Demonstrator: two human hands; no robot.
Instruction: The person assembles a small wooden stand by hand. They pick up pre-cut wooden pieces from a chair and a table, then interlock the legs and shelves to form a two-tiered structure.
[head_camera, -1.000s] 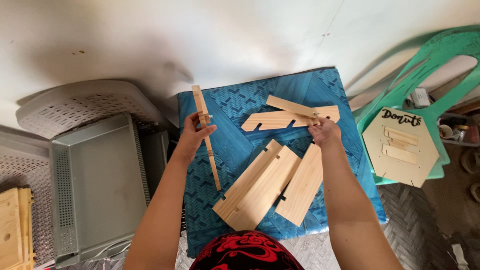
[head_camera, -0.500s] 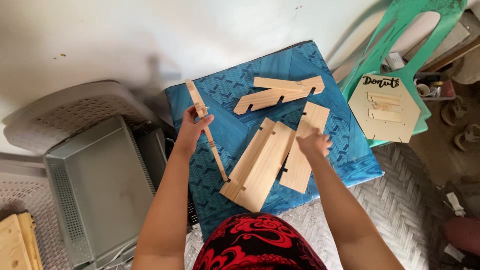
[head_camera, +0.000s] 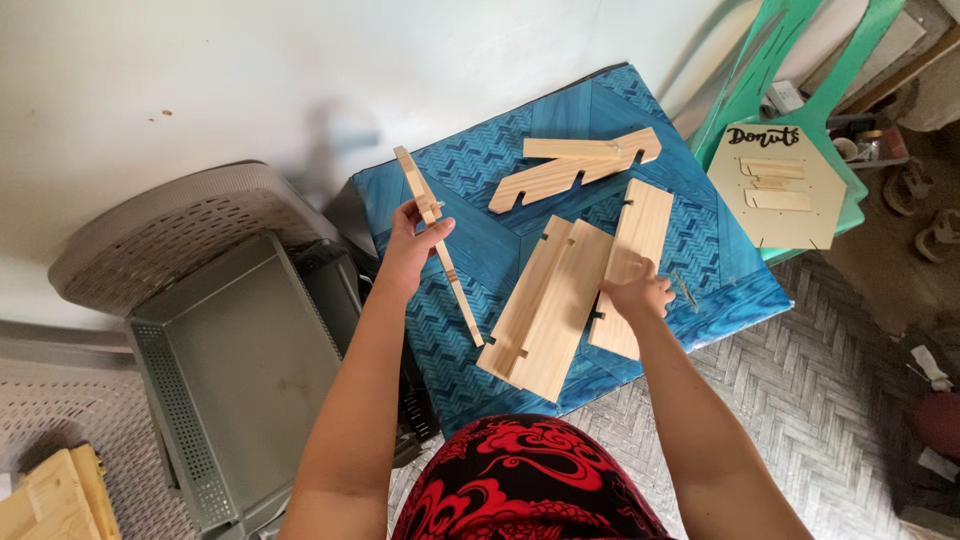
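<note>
A low table with a blue patterned cover (head_camera: 470, 350) carries several pale wooden pieces. My left hand (head_camera: 415, 243) grips a long narrow notched strip (head_camera: 437, 240), held on edge above the table's left side. My right hand (head_camera: 634, 293) rests on a flat slotted wooden panel (head_camera: 636, 240) lying on the right of the table, fingers curled at its edge. Beside it to the left lies a wider pair of slotted panels (head_camera: 548, 308). Farther back lie a comb-shaped notched piece (head_camera: 560, 178) and a short plank (head_camera: 572, 149).
A grey perforated plastic tray (head_camera: 225, 370) and a grey basket (head_camera: 170, 225) stand at the left. Wooden boards (head_camera: 55, 497) lie at the bottom left. A green chair (head_camera: 760, 90) at the right holds a hexagonal wooden board (head_camera: 780, 200). Woven mat covers the floor.
My right hand came away from the notched piece at the back and moved down onto the right slotted panel. My left hand keeps holding the strip. The camera view shifted.
</note>
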